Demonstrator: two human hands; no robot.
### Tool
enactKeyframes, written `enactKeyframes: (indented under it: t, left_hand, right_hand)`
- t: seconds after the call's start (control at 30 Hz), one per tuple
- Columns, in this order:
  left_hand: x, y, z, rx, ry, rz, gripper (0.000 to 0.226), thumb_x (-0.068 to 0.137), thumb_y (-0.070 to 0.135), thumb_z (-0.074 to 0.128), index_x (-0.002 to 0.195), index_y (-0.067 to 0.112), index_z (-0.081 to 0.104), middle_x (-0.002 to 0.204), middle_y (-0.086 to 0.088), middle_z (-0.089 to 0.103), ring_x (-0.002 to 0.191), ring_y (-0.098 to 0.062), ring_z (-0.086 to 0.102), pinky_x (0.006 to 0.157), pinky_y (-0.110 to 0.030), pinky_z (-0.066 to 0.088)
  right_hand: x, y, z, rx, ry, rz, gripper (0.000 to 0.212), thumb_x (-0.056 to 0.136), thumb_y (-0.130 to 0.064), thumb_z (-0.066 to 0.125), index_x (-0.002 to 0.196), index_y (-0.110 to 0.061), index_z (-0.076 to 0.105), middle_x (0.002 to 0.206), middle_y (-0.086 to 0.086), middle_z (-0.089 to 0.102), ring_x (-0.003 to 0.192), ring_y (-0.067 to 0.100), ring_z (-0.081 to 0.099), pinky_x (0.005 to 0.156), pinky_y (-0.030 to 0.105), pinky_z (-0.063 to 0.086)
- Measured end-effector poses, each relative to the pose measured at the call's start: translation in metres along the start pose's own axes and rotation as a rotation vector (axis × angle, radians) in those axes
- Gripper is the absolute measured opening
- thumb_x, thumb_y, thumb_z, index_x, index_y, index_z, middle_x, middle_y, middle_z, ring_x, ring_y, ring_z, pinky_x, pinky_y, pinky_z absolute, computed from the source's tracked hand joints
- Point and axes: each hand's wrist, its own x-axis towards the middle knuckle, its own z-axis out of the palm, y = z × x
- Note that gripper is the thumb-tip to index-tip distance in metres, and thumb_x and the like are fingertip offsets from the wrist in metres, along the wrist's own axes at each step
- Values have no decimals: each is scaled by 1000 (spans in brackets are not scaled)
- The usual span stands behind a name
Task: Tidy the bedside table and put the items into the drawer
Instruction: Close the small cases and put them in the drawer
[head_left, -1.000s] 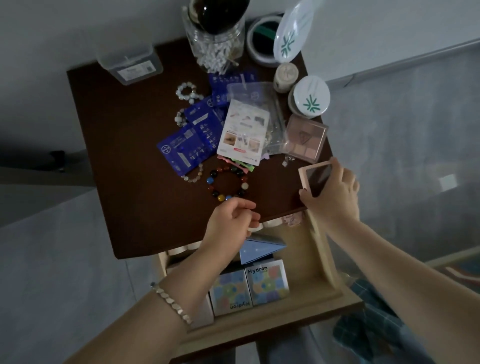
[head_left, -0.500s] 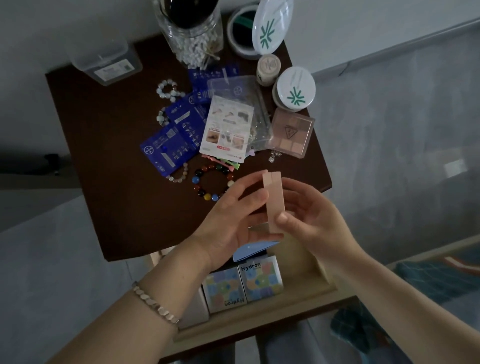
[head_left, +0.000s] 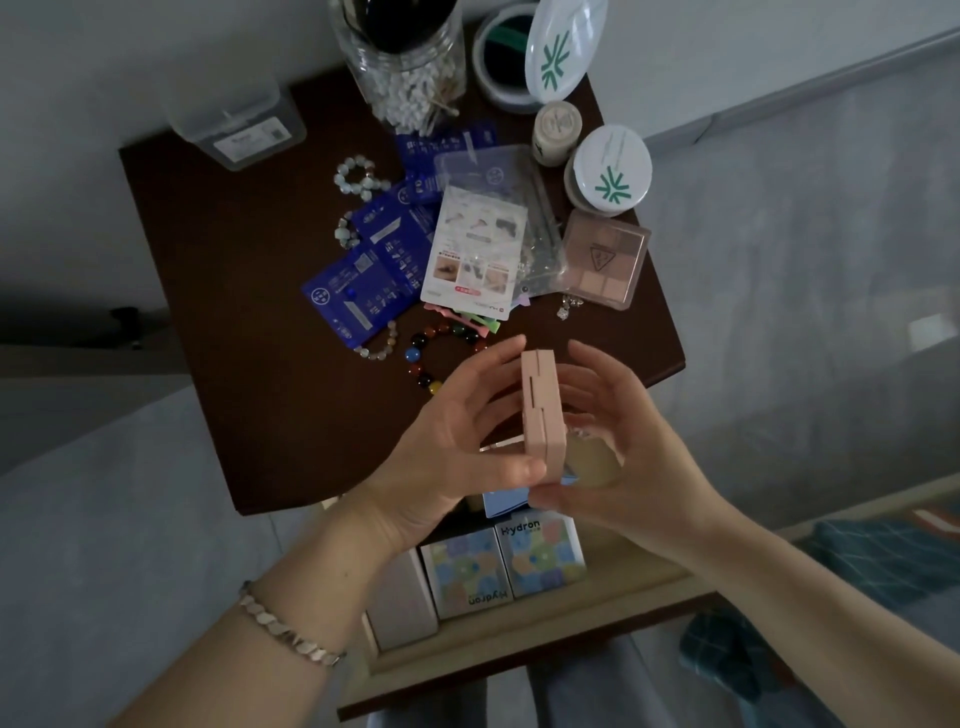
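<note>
Lying on the dark table (head_left: 234, 312): blue sachets (head_left: 353, 291) and a bead bracelet (head_left: 413, 356) | left hand (head_left: 452, 452) clasps the pink case (head_left: 543, 410) from its left | case stands on edge, closed, above the table's front and the open drawer (head_left: 519, 634) | right hand (head_left: 628, 447) clasps its right side | square palette (head_left: 608, 260) lies further right on the table

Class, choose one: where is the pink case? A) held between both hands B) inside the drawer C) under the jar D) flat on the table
A: the left hand and right hand hold the pink case edge-on above the open drawer.
</note>
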Motion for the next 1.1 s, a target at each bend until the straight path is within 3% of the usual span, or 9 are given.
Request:
enactKeyframes:
  t: [0.1, 0.2, 0.33, 0.43, 0.53, 0.63, 0.8, 0.93, 1.1]
  left_hand:
    - [-5, 1, -3, 72, 5, 1, 84, 54, 17, 76, 131, 29, 44, 131, 5, 54, 121, -11, 53, 89, -29, 51]
    - [-9, 1, -2, -49, 77, -73, 72, 64, 25, 72, 131, 29, 46, 118, 3, 61, 106, -15, 63, 77, -31, 55]
    - [-9, 0, 4, -352, 211, -242, 39, 94, 42, 39, 128, 26, 49, 106, -13, 64, 90, -28, 65, 74, -46, 56]
    - [-10, -3, 8, -476, 280, -362, 41, 95, 44, 35, 123, 20, 52, 90, -16, 66, 78, -28, 68, 64, -40, 58]
    - [-12, -8, 9, -497, 311, -438, 38, 96, 47, 35, 116, 18, 51, 85, -21, 70, 77, -31, 70, 63, -41, 58]
    - [-11, -12, 11, -475, 362, -475, 39, 95, 46, 37, 124, 21, 44, 96, -25, 68, 84, -33, 69, 69, -43, 58]
    - [-6, -11, 16, -560, 464, -531, 25, 98, 38, 40, 112, 19, 49, 95, -23, 63, 83, -30, 65, 55, -40, 58]
    - [1, -4, 7, -477, 440, -561, 39, 96, 45, 39, 128, 23, 45, 91, -20, 64, 79, -28, 65, 57, -36, 57]
    - [-5, 3, -17, -257, 225, -613, 56, 92, 53, 33, 124, 12, 53, 98, -16, 63, 74, -26, 66, 60, -28, 43]
  right_hand:
    - [1, -1, 3, -54, -9, -30, 96, 57, -19, 87, 136, -28, 33, 127, -16, 52, 120, 2, 49, 100, 32, 44]
    - [-3, -4, 8, -94, -16, -86, 78, 63, -41, 77, 132, -29, 42, 126, -14, 52, 116, 2, 51, 96, 21, 45]
    - [-4, -6, 19, -315, -21, -211, 37, 81, -39, 57, 116, -29, 59, 124, -10, 47, 112, -2, 46, 92, 8, 40]
    - [-2, -8, 22, -424, -18, -210, 34, 85, -34, 52, 108, -14, 66, 102, -11, 58, 95, 1, 54, 85, 12, 46]
    - [0, -15, 20, -460, -76, -123, 21, 84, -18, 62, 104, -14, 68, 90, -6, 67, 80, 6, 62, 73, 24, 53]
    - [2, -17, 21, -541, -70, -108, 17, 81, -13, 65, 97, -15, 69, 83, -3, 68, 74, 10, 63, 69, 31, 55]
    - [5, -15, 34, -733, 18, -111, 13, 78, -13, 67, 88, -7, 62, 76, 2, 62, 65, 21, 60, 54, 30, 46]
    - [14, -21, 28, -687, -80, -70, 21, 85, -16, 61, 106, -13, 61, 93, -1, 63, 79, 15, 60, 70, 25, 50]
    - [30, -28, 1, -426, -144, -96, 24, 79, -19, 61, 102, -14, 67, 83, -10, 63, 78, 7, 60, 78, 18, 50]
